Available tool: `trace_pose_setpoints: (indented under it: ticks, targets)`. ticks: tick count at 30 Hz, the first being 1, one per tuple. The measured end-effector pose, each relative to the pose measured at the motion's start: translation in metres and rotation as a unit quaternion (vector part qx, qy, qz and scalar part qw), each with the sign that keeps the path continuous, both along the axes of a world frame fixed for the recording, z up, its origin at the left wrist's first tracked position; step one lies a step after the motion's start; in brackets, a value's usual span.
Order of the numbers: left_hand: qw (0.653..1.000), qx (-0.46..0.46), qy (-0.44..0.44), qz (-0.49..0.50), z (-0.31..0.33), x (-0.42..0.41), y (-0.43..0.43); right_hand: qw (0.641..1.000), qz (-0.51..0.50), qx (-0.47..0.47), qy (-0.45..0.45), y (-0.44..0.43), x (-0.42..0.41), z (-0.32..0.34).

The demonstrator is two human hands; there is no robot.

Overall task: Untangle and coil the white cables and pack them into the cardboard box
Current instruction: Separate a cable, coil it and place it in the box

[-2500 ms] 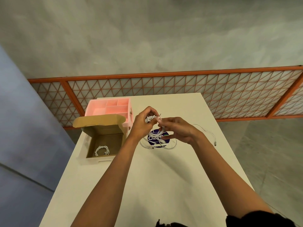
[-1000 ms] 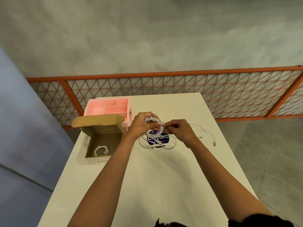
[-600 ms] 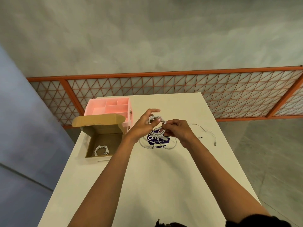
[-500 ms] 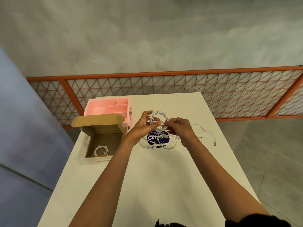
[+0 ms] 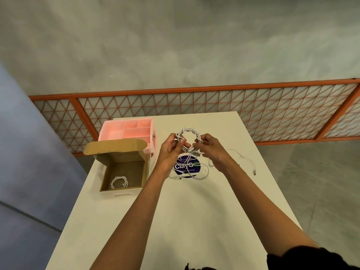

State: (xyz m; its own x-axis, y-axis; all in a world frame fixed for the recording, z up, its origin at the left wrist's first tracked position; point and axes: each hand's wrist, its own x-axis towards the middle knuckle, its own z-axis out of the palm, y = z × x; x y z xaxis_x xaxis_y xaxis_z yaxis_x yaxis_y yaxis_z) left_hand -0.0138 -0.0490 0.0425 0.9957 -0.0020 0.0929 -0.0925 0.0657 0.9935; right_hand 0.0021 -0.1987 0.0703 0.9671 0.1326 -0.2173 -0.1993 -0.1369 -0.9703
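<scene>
I hold a coiled white cable (image 5: 188, 132) above the table, its loop standing up between my hands. My left hand (image 5: 171, 148) pinches its left side and my right hand (image 5: 210, 148) grips its right side and the wrapped end. Below my hands another white cable (image 5: 194, 174) lies loose on the table, across a round purple sticker (image 5: 187, 167). A third white cable (image 5: 247, 160) trails on the table to the right. The open cardboard box (image 5: 123, 169) stands at the left, with one coiled white cable (image 5: 119, 182) inside it.
A pink compartment organiser (image 5: 130, 131) stands behind the box, touching its raised flap. The white table (image 5: 175, 221) is narrow, with edges close on both sides. An orange lattice railing (image 5: 214, 106) runs past the far end, and grey floor lies beyond.
The cable went from a loose bundle at my fingertips to a tidy wrapped ring, raised slightly. My right hand moved in closer to the coil. The box and table cables stayed put.
</scene>
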Motion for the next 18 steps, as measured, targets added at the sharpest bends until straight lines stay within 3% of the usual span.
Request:
trace_pose_setpoints:
  ticks: [4, 8, 11, 18]
  targets:
    - [0.999, 0.043, -0.013, -0.003, 0.0017, -0.0022, -0.0017, 0.999, -0.015, 0.003, 0.036, 0.0004, 0.0021, -0.0013]
    - [0.995, 0.088, -0.042, -0.006, 0.0054, -0.0016, -0.0031, 0.991, -0.018, -0.007, 0.129, -0.0002, 0.0044, -0.0029]
    - [0.992, 0.113, -0.05, -0.015, 0.0053, -0.0009, -0.0029, 0.982, -0.028, 0.08, 0.171, -0.0028, 0.0065, -0.0034]
    - [0.992, 0.124, -0.03, -0.023, 0.0008, -0.0001, -0.0069, 0.985, -0.095, 0.116, 0.087, -0.0028, 0.0083, -0.0055]
